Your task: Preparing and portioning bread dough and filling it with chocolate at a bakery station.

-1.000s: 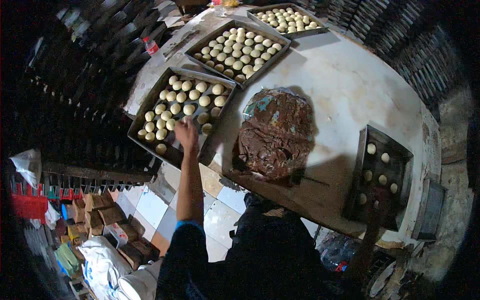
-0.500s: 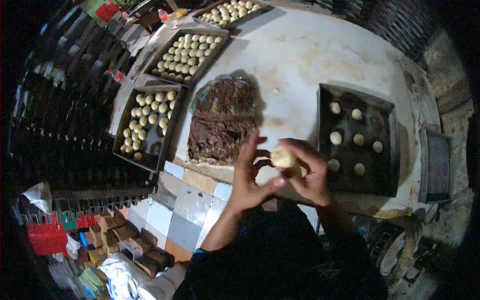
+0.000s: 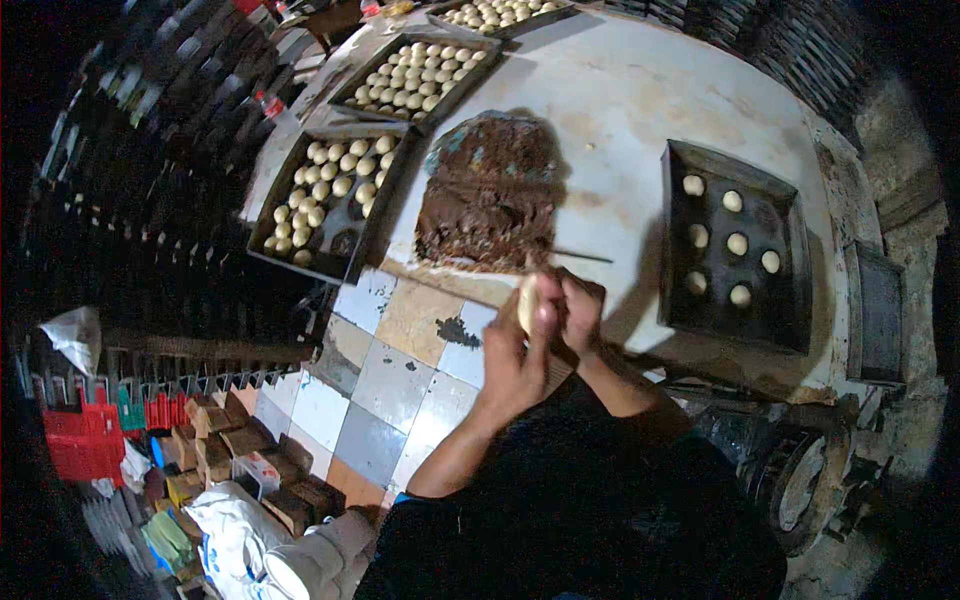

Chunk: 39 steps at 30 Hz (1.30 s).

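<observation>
Close in front of me, at the table's near edge, my left hand point(image 3: 512, 362) closes round a pale piece of dough point(image 3: 528, 306), which looks flattened and is seen edge-on. My right hand point(image 3: 580, 312) presses against the same dough with bent fingers, partly hiding it. Just beyond both hands lies a slab of dark brown filling point(image 3: 485, 215), rough and sticky on top. A thin dark stick-like tool point(image 3: 585, 257) shows between the filling and my right hand; its other end is hidden. To the right, a dark metal tray point(image 3: 735, 315) holds several round dough balls point(image 3: 738, 244).
On the left of the pale table point(image 3: 640, 100), a tray point(image 3: 262, 255) and a second tray point(image 3: 340, 100) hold many dough balls, with a third tray point(image 3: 440, 20) farther back. A bottle point(image 3: 268, 102) stands beside them. Boxes point(image 3: 215, 440) and white sacks point(image 3: 235, 520) lie lower left.
My hands have come together round the dough, which has turned from facing up to edge-on. The view has shifted, so the table sits higher. The thin tool now shows.
</observation>
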### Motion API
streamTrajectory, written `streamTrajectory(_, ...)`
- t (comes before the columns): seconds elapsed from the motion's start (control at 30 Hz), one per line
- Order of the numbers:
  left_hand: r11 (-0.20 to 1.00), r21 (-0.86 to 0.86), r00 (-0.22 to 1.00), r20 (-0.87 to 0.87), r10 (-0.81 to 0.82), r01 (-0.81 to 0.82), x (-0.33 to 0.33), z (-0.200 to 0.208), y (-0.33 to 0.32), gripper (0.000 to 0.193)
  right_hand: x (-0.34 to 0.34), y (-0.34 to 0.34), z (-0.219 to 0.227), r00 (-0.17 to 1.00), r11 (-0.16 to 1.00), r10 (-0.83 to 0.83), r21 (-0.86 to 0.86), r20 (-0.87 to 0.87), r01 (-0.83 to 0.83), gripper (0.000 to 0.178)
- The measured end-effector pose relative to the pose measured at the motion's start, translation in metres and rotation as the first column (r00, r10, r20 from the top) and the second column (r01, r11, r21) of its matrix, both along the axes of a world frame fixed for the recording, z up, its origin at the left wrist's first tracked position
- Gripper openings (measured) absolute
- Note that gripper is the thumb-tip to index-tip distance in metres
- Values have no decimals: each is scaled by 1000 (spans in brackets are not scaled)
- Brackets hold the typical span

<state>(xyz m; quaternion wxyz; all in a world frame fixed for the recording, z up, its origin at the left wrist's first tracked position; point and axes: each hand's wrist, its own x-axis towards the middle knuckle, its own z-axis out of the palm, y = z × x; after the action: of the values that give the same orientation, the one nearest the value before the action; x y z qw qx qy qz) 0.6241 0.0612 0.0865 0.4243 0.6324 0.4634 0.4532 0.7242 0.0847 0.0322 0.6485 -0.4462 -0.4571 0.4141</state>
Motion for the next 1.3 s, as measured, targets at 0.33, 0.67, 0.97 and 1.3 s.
streamTrajectory(0.33,696,-714,855,404,324,74,-142,-64,-71,47,-121,-23,-29,859,915,399,-81,321,-395,46)
streamTrajectory(0.67,899,-376,618,768,167,224,-155,-58,-7,45,64,91,-140,201,929,275,-314,940,196,57)
streamTrajectory(0.97,836,-543,635,618,465,-83,-133,-82,61,44,81,107,-102,322,887,453,-456,831,-70,53)
streamTrajectory(1.3,763,-638,598,574,559,-101,-79,-103,122,34,129,161,-109,529,556,811,-609,249,-566,17)
